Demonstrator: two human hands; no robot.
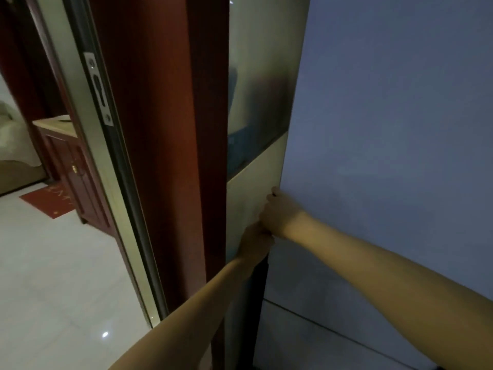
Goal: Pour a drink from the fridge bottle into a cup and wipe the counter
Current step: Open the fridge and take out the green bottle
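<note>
Fridge door (386,129): right of frame. Right hand (280,213), left hand (256,243): centre, fingers hooked round its left edge, likely to pull it open. Bottle: unseen, presumably inside.
</note>
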